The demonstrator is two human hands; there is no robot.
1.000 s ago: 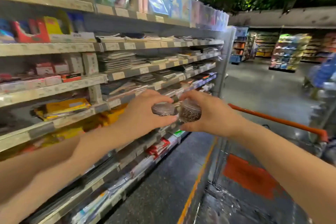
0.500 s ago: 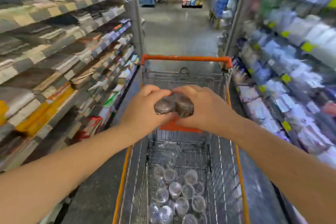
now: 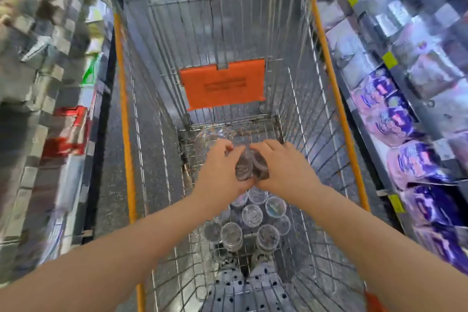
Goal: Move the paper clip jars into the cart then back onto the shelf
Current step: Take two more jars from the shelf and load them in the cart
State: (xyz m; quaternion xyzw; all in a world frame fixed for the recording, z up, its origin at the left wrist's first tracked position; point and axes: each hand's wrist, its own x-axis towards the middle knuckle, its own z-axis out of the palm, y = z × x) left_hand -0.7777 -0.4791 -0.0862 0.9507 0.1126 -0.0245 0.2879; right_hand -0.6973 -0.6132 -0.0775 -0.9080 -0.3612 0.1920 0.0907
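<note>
Orange rails edge the wire cart (image 3: 124,88), and both arms reach down into its basket from the near end. Side by side, the left hand (image 3: 219,172) and the right hand (image 3: 285,170) each curl their fingers round one small clear paper clip jar. The left jar (image 3: 241,168) and the right jar (image 3: 262,167) touch each other between the palms, held above the cart's wire floor. Under the wrists a cluster of other jars (image 3: 250,215) sits on that floor, round tops facing up, packed close together. An orange flap (image 3: 222,83) hangs on the basket's far wall. Beside the cart, the left shelves (image 3: 38,63) are a blur of mixed goods, and the right shelves (image 3: 430,33) carry purple packets (image 3: 405,114).
</note>
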